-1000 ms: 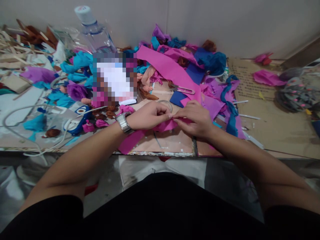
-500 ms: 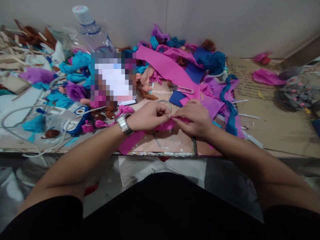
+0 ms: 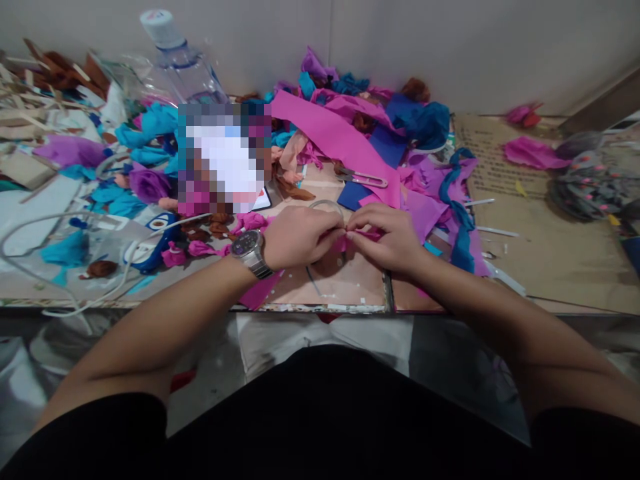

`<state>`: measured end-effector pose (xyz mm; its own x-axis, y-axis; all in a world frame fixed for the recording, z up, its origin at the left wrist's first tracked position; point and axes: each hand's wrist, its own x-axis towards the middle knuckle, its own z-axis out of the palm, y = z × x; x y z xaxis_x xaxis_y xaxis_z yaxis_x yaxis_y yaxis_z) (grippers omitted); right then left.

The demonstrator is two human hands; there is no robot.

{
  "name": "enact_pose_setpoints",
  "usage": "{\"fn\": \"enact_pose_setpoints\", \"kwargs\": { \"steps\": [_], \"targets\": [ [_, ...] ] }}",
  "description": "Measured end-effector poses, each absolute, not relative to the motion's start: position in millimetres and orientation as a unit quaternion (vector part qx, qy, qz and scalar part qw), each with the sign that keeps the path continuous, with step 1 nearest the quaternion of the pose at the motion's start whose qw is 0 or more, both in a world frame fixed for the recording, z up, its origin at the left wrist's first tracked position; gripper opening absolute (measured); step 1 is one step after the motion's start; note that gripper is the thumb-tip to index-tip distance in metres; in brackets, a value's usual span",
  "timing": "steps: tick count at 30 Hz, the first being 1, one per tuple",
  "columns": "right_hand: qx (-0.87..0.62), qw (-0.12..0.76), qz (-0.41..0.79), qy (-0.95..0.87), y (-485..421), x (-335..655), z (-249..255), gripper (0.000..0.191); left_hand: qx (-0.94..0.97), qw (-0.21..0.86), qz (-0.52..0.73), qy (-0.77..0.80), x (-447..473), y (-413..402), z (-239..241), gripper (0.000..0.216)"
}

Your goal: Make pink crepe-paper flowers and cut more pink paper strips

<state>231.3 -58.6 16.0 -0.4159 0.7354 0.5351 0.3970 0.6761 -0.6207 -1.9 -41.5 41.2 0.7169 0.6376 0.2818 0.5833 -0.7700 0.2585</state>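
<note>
Pinching in the head view, the right hand [image 3: 393, 240] has thumb and forefinger closed on a small pink piece [image 3: 369, 235], and the left hand [image 3: 297, 233] meets it tip to tip! Left fingers are curled, thumb pressed in, gripping the same piece, though the knuckles hide much of that hold. So the pink piece sits right between the two hands, just above the table [image 3: 350, 290]. A watch [image 3: 247, 245] circles the left wrist, and below that wrist lies a flat pink strip [image 3: 260, 291]. Just beyond the fingertips, a clear ring [image 3: 327, 204]; farther out, small snips [image 3: 367, 179] lying near a long pink sheet [image 3: 325, 130]. Out past the left hand, a blurred-out phone [image 3: 225, 160] and a capped bottle [image 3: 193, 77]. To the right hand's right, a twisted teal strip [image 3: 463, 227], then cardboard [image 3: 545, 257] well apart.
</note>
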Motion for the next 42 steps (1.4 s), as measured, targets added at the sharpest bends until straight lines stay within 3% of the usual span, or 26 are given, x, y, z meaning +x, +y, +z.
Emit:
{"fn": "enact_pose_setpoints", "kwargs": {
  "steps": [8,18,30,42],
  "targets": [
    [-0.368,0.380,0.262,-0.807,-58.5,231.6,16.3,0.006,0.934,0.022,0.195,0.298,-2.2,-37.6,32.5,0.024],
    [-0.371,0.358,0.298,-0.803,-59.1,231.3,15.4,0.011,0.915,0.148,0.214,0.309,-1.0,-41.5,37.9,0.027],
    [-0.344,0.345,0.290,-0.824,-58.0,229.2,11.6,0.006,0.918,0.160,0.203,0.299,0.1,-42.0,35.6,0.030],
    [-0.371,0.359,0.291,-0.805,-61.4,232.6,20.8,0.019,0.913,0.232,0.156,0.296,-8.7,-34.4,52.6,0.037]
  ]
}}
